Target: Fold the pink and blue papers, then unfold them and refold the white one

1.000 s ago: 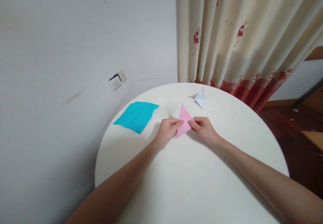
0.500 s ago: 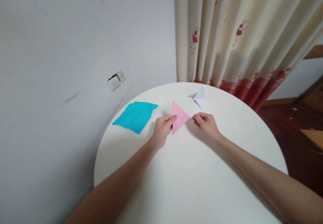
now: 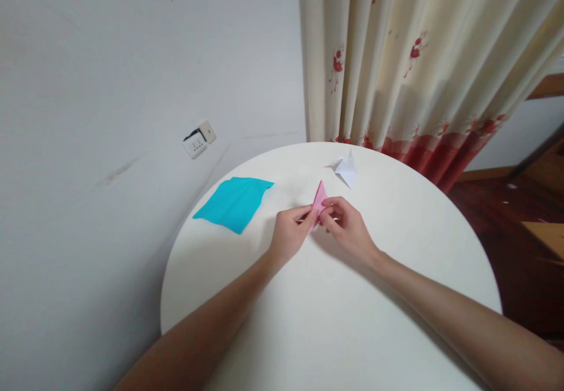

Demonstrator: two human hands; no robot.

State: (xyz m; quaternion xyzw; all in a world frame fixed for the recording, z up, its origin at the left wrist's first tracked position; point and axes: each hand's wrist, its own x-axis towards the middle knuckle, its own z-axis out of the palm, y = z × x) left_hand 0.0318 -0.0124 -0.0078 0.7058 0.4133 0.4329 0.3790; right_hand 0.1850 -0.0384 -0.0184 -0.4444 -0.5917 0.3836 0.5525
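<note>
A folded piece of pink paper (image 3: 321, 193) is held up over the table, turned so that it looks narrow, with one point upward. My left hand (image 3: 288, 231) pinches its left side between thumb and fingers. From the right, my right hand (image 3: 348, 223) has its thumb and bent fingers closed on the paper's other side. The fingers cover the lower middle of the paper. Just beyond the hands stands a folded white paper figure (image 3: 346, 171), which looks like an origami crane.
A teal sheet (image 3: 235, 203), slightly creased, lies at the left on the round white table (image 3: 343, 314). A wall with a power socket (image 3: 194, 144) is at the left. Behind the table hangs a cream and red curtain (image 3: 396, 86).
The pink paper has turned from a flat-facing triangle to a narrow, tilted view. My right hand has moved left onto it. The view has shifted slightly.
</note>
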